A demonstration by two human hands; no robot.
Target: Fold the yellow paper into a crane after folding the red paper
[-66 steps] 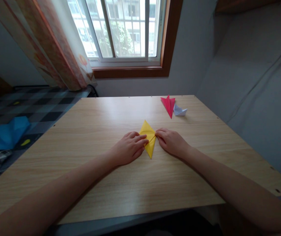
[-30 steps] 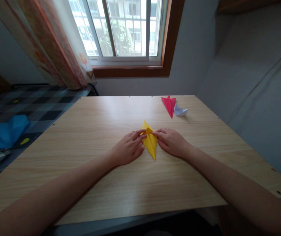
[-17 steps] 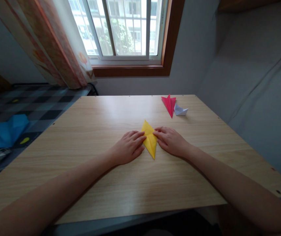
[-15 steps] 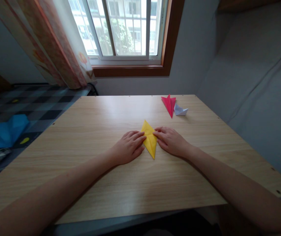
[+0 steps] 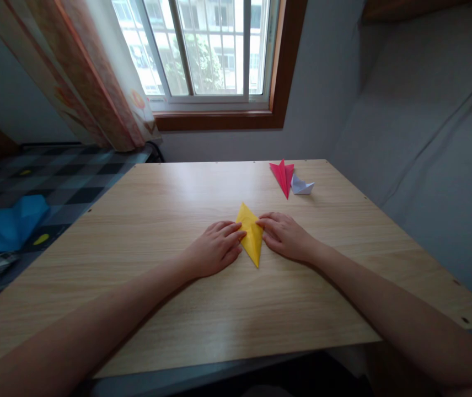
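Observation:
A yellow folded paper (image 5: pixel 252 241) in a long diamond shape lies on the wooden table (image 5: pixel 170 198), one point toward me and one away. My left hand (image 5: pixel 218 248) holds its left edge, with the fingertips resting on the paper near the middle. Over on the right edge, my right hand (image 5: pixel 284 235) grips the paper with its fingers bent and close together. Both thumbs are partly hidden, so how far they reach under the paper cannot be seen. A ridge runs down the near half of the paper.
At the far right of the table, a red folded paper (image 5: pixel 283 177) lies beside a small white paper boat (image 5: pixel 302 186). A blue paper shape (image 5: pixel 10 223) rests on the checked bed (image 5: pixel 82 171) at left. Behind the table is a window (image 5: pixel 203 60).
The crease across the paper's middle shows less, and the near half looks a little more raised along its centre. Both hands stay nearly in place; the view shifts slightly.

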